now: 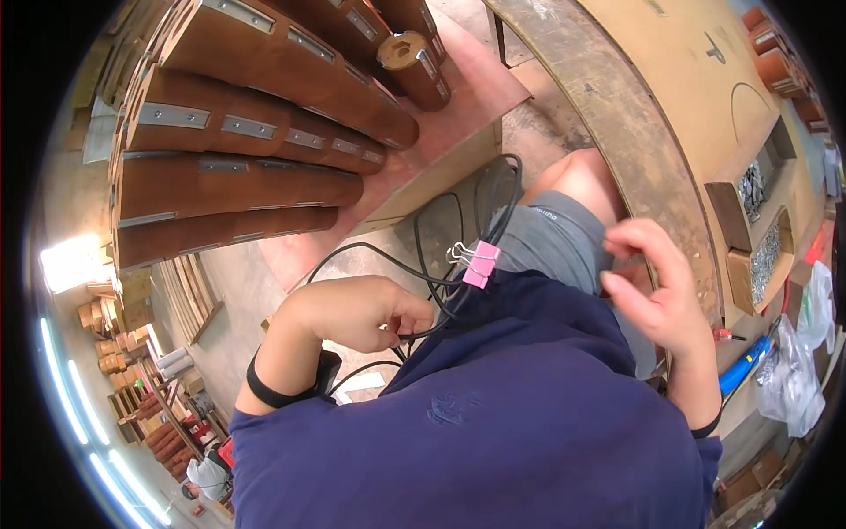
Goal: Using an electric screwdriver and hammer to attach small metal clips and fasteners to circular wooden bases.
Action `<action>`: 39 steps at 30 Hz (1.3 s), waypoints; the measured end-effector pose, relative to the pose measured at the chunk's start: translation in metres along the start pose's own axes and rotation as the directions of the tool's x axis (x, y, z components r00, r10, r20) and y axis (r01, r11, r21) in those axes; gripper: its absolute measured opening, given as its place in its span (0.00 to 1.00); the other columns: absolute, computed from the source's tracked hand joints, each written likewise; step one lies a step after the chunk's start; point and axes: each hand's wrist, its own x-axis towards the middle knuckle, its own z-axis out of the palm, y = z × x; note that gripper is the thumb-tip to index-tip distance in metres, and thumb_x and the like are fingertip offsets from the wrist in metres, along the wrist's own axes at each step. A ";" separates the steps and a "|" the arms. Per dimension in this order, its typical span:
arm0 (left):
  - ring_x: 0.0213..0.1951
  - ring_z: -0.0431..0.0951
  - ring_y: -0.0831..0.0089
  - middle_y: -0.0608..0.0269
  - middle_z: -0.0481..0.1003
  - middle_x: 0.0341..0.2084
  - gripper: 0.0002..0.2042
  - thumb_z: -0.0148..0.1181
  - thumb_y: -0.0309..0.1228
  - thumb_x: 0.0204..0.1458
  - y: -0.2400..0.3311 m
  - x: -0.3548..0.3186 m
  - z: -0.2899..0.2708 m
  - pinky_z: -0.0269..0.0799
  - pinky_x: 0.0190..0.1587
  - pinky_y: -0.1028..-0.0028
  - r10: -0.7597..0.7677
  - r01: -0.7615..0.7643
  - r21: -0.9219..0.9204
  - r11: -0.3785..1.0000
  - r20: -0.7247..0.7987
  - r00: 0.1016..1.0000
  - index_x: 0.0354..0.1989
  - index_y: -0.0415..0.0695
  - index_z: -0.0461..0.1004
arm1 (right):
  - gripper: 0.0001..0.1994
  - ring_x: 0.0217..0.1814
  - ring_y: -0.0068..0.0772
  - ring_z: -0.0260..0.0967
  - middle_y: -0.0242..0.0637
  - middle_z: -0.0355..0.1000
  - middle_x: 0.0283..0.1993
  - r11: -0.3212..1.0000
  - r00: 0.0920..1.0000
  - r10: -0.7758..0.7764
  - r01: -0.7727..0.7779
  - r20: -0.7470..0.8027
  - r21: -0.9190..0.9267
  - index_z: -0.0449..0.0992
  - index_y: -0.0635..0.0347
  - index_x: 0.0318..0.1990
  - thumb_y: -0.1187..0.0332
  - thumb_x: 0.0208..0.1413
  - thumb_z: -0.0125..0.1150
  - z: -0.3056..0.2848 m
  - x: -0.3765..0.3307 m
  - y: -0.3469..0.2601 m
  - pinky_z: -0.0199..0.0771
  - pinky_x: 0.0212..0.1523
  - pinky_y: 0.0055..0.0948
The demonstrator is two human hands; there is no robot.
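Observation:
My left hand (374, 316) is closed, its curled fingers around a black cable (348, 249) beside my waist. Loops of this cable rise in front of my shirt and run over my thigh. A pink binder clip (482, 264) with silver wire handles grips the cable bundle just to the right of that hand. My right hand (656, 282) hovers by the workbench edge, thumb and fingers apart, with nothing between them. Its nearest neighbours are my grey shorts and the bench.
Brown cylinders (256, 119) with metal plates lie stacked on a pink-topped surface (467, 88) at far left. To the right runs a wooden workbench (617, 97) with open boxes of small metal parts (765, 260). A blue tool (745, 366) and plastic bags (793, 379) are at its near end.

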 end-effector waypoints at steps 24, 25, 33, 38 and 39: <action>0.31 0.71 0.67 0.57 0.70 0.30 0.13 0.62 0.29 0.41 0.023 0.039 0.008 0.66 0.35 0.73 0.241 -0.066 0.271 0.960 -0.687 0.686 0.35 0.38 0.70 | 0.09 0.27 0.39 0.67 0.36 0.65 0.23 0.844 0.881 -0.421 0.467 0.214 -0.264 0.71 0.57 0.27 0.72 0.33 0.62 0.085 0.042 0.017 0.68 0.29 0.33; 0.32 0.71 0.67 0.56 0.70 0.31 0.14 0.62 0.29 0.41 0.018 0.038 0.008 0.66 0.36 0.74 0.124 -0.042 0.156 0.987 -0.566 0.815 0.36 0.37 0.70 | 0.09 0.27 0.39 0.67 0.36 0.65 0.23 0.849 0.881 -0.435 0.471 0.188 -0.241 0.71 0.58 0.27 0.72 0.33 0.62 0.086 0.041 0.019 0.68 0.29 0.33; 0.36 0.71 0.72 0.64 0.71 0.33 0.21 0.66 0.31 0.38 -0.008 0.038 0.006 0.68 0.38 0.73 0.110 -0.196 -0.073 0.978 -0.617 0.779 0.42 0.40 0.68 | 0.10 0.27 0.39 0.67 0.36 0.67 0.24 0.864 0.892 -0.408 0.446 0.194 -0.233 0.71 0.58 0.28 0.71 0.34 0.62 0.084 0.046 0.017 0.67 0.29 0.33; 0.35 0.72 0.78 0.63 0.70 0.36 0.23 0.66 0.29 0.38 -0.001 0.032 0.005 0.68 0.38 0.78 -0.001 -0.102 -0.138 0.985 -0.594 0.804 0.43 0.37 0.66 | 0.09 0.27 0.39 0.67 0.36 0.67 0.25 0.883 0.904 -0.388 0.420 0.177 -0.208 0.72 0.58 0.28 0.72 0.35 0.62 0.085 0.045 0.020 0.67 0.29 0.33; 0.35 0.72 0.78 0.63 0.70 0.36 0.23 0.66 0.29 0.38 -0.001 0.032 0.005 0.68 0.38 0.78 0.001 -0.103 -0.138 0.985 -0.594 0.805 0.43 0.37 0.66 | 0.09 0.27 0.39 0.67 0.36 0.68 0.25 0.901 0.918 -0.367 0.391 0.148 -0.190 0.72 0.58 0.28 0.72 0.35 0.63 0.084 0.045 0.020 0.67 0.29 0.33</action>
